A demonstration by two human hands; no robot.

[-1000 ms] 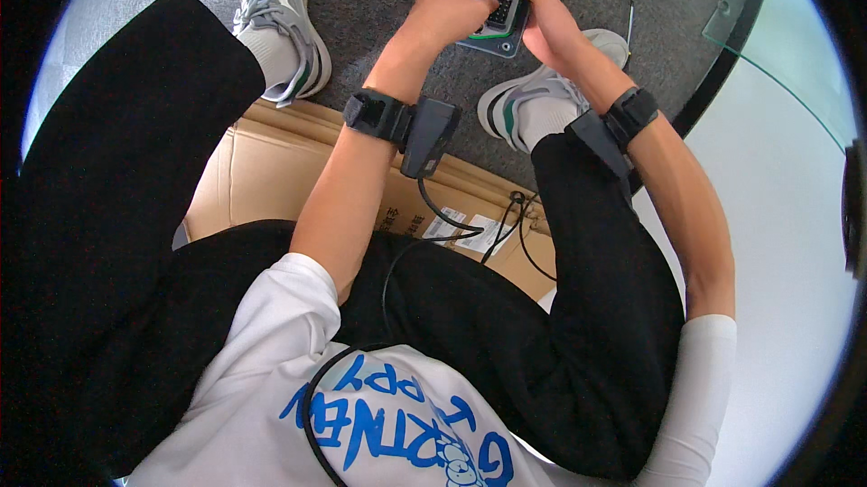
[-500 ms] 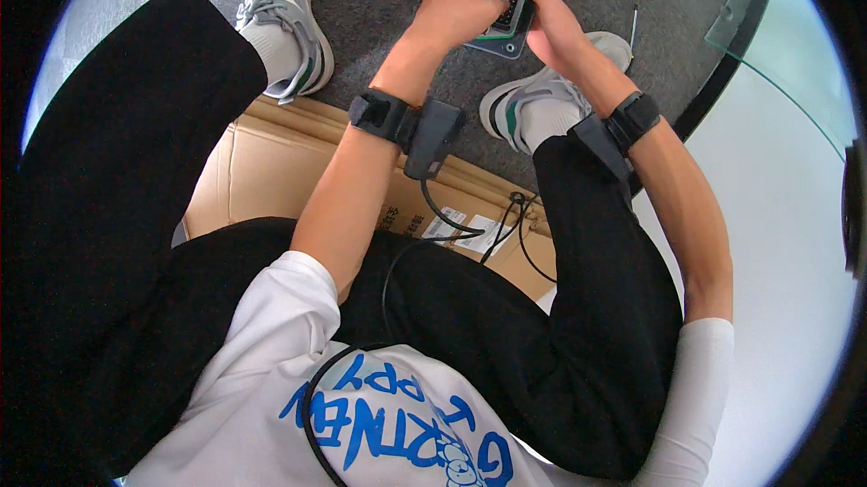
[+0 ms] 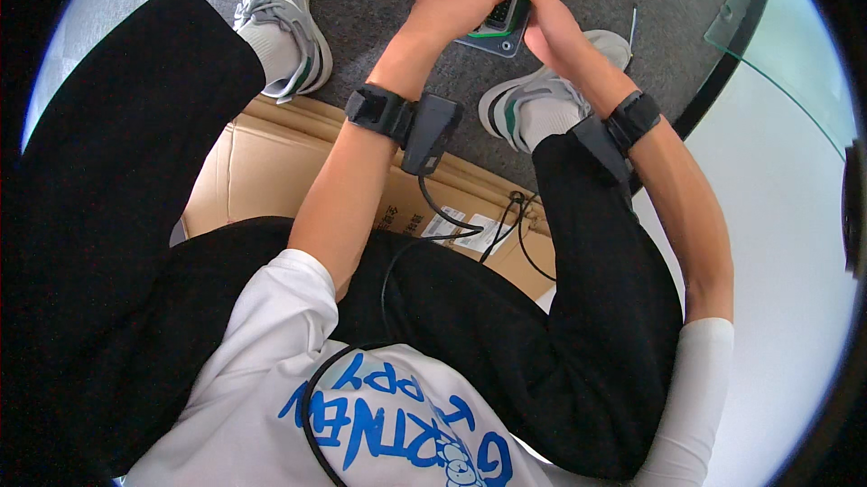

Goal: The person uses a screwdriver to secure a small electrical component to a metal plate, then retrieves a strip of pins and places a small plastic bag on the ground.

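Note:
At the top of the view, between my shoes, both hands are on a flat grey device (image 3: pixel 526 1). It has rounded corners, round lens-like parts, a dark dotted panel and a green edge. My left hand (image 3: pixel 449 1) grips its left side, thumb stretched across the dotted panel; some of its fingers are hidden at the frame's edge. My right hand (image 3: pixel 553 24) grips the right side, thumb on the panel's upper part and the other fingers mostly out of sight. Just what is under the thumbs is too small to make out.
A cardboard box (image 3: pixel 271 162) lies flat under my legs. My left shoe (image 3: pixel 282 17) and right shoe (image 3: pixel 515 94) flank the device on grey carpet. A thin tool (image 3: pixel 633 28) is by the right shoe. A black cable (image 3: pixel 433 207) runs from my left wrist across my lap.
Both hands and the device have shifted slightly left. The thumbs stay on the panel, and the grip looks the same.

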